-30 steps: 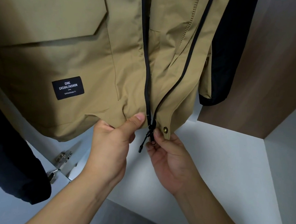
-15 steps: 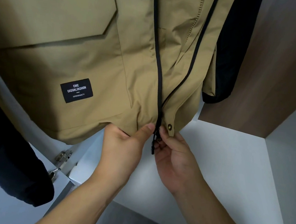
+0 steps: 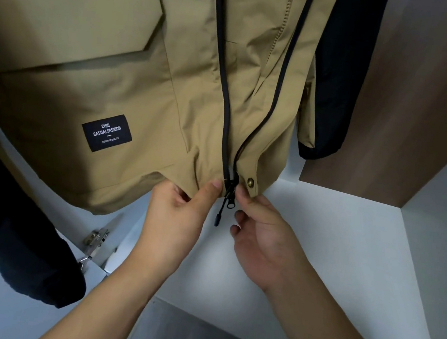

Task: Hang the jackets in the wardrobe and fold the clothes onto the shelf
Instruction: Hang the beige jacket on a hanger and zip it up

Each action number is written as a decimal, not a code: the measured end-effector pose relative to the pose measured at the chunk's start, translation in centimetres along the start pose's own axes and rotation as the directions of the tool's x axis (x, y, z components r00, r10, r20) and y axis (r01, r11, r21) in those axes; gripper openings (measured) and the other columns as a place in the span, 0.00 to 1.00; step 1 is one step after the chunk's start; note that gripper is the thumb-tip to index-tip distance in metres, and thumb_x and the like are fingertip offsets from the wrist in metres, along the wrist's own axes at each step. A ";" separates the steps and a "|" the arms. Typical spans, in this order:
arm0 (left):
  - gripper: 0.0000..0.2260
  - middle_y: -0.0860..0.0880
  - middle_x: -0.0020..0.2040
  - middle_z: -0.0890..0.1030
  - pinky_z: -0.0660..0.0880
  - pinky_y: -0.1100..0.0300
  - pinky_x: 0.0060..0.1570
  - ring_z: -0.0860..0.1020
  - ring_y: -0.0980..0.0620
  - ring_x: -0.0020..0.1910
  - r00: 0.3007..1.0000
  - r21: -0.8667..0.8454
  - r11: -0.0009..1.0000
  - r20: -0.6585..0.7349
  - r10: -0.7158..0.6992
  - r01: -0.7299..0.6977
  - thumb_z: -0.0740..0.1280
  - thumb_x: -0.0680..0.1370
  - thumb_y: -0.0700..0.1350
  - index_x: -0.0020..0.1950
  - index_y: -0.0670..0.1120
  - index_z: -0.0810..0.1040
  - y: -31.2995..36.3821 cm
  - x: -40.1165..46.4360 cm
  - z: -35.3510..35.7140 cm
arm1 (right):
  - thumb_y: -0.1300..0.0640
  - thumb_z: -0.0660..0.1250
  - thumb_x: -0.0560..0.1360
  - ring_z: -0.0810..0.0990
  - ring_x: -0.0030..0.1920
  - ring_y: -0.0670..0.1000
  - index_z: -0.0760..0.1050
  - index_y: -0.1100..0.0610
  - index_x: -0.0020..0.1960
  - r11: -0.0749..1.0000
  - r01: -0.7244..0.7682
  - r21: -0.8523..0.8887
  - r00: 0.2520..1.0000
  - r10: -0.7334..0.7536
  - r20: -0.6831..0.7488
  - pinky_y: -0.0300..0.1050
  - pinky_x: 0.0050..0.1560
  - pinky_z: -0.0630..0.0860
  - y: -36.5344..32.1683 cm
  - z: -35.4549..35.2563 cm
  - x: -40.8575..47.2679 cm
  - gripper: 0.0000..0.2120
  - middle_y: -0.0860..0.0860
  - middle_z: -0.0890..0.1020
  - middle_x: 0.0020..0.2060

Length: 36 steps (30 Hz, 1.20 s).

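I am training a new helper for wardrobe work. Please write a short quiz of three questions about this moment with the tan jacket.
1. True or false: the tan jacket is zipped to the collar.
2. The left hand pinches: A) the black label B) the hem beside the zipper C) the door hinge.
3. Fill in: the right hand holds the hem beside the brass ____.

Key: 1 false, only the bottom is joined at the zipper slider; 2 B; 3 snap.
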State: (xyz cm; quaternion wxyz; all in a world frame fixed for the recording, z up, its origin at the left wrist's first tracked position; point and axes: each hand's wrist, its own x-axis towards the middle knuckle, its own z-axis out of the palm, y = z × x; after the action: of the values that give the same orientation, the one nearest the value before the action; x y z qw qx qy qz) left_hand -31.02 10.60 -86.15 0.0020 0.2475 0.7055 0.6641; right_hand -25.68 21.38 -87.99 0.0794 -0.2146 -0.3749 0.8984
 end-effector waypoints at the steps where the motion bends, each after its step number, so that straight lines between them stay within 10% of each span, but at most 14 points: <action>1: 0.24 0.62 0.22 0.68 0.62 0.76 0.26 0.67 0.64 0.22 1.000 0.049 0.999 -0.006 -0.002 0.002 0.68 0.80 0.38 0.26 0.56 0.72 0.0 -0.1 0.2 | 0.52 0.74 0.62 0.69 0.41 0.44 0.85 0.46 0.38 1.000 -0.013 0.027 1.000 0.013 -0.008 0.41 0.46 0.63 0.1 0.2 -0.1 0.05 0.39 0.81 0.38; 9: 0.19 0.57 0.22 0.63 0.55 0.72 0.23 0.59 0.58 0.22 0.999 0.282 0.959 -0.007 0.039 -0.036 0.67 0.80 0.43 0.31 0.57 0.68 -0.6 -1.0 1.2 | 0.50 0.71 0.63 0.73 0.52 0.42 0.86 0.44 0.38 0.992 -0.034 0.118 0.995 0.044 -0.084 0.40 0.52 0.64 0.7 0.4 -0.4 0.06 0.37 0.84 0.40; 16: 0.16 0.51 0.23 0.63 0.57 0.68 0.24 0.60 0.57 0.23 0.998 0.367 0.928 -0.010 0.067 -0.058 0.66 0.78 0.49 0.32 0.50 0.66 -0.4 -0.5 0.8 | 0.50 0.75 0.62 0.70 0.42 0.43 0.86 0.48 0.45 0.970 -0.081 0.229 0.984 0.114 -0.136 0.40 0.45 0.65 1.3 0.6 -0.1 0.12 0.38 0.83 0.39; 22: 0.13 0.61 0.28 0.71 0.63 0.73 0.30 0.71 0.63 0.29 0.976 0.516 0.829 0.097 0.194 -0.216 0.64 0.80 0.39 0.40 0.54 0.69 -0.2 -0.6 1.2 | 0.52 0.74 0.63 0.73 0.49 0.43 0.86 0.51 0.50 0.969 -0.058 0.240 0.987 0.091 -0.129 0.42 0.56 0.68 1.4 0.3 -0.4 0.16 0.41 0.85 0.46; 26: 0.10 0.49 0.42 0.80 0.66 0.70 0.36 0.77 0.49 0.42 0.985 0.518 0.838 0.114 0.131 -0.172 0.60 0.79 0.46 0.51 0.43 0.78 -0.6 -1.0 2.0 | 0.55 0.71 0.73 0.73 0.67 0.49 0.82 0.56 0.59 0.951 -0.073 0.302 0.980 0.124 -0.153 0.47 0.73 0.64 1.4 0.1 -0.2 0.16 0.50 0.81 0.62; 32: 0.07 0.63 0.35 0.79 0.68 0.75 0.36 0.76 0.66 0.37 0.998 0.294 0.955 0.030 -0.052 0.040 0.64 0.82 0.44 0.45 0.52 0.77 -0.2 -1.1 2.0 | 0.53 0.73 0.69 0.71 0.44 0.44 0.85 0.51 0.47 0.974 -0.065 0.217 0.979 0.104 -0.173 0.39 0.51 0.66 0.8 0.1 -0.5 0.07 0.40 0.83 0.40; 36: 0.17 0.56 0.24 0.64 0.61 0.67 0.26 0.62 0.58 0.24 0.977 0.340 0.922 0.037 -0.209 0.184 0.69 0.77 0.53 0.33 0.46 0.70 1.5 0.1 0.0 | 0.50 0.75 0.59 0.68 0.39 0.44 0.86 0.48 0.40 0.985 -0.053 0.163 0.981 0.082 -0.175 0.40 0.44 0.63 0.1 0.1 -0.1 0.09 0.39 0.81 0.36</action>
State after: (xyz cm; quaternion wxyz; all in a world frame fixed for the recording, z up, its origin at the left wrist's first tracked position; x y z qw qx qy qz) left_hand -30.58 10.60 -84.76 0.0520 0.1960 0.8286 0.5218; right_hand -25.61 21.21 -87.93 0.0993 -0.3011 -0.2864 0.9041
